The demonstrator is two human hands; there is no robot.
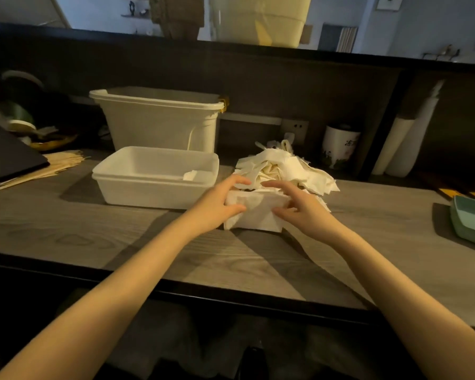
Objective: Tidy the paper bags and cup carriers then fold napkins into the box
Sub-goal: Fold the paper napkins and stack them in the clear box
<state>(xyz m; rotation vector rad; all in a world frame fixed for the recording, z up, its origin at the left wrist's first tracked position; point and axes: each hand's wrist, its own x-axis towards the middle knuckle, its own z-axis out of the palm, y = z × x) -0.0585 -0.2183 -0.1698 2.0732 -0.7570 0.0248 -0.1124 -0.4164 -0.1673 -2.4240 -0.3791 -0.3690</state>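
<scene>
A white napkin (255, 212) lies folded on the wooden counter (93, 231), in front of a loose heap of white napkins (283, 168). My left hand (220, 201) pinches the napkin's left edge between thumb and fingers. My right hand (296, 204) pinches its right edge the same way. To the left stands a shallow white box (154, 185) with one folded napkin (191, 175) lying in its right corner.
A tall white bin (159, 119) stands behind the box. Wooden sticks (52, 165) and a dark board (8, 154) lie at the left. A white jar (339, 146) and rolled paper (406, 138) stand at the back right, a green tray (470, 220) at the right edge.
</scene>
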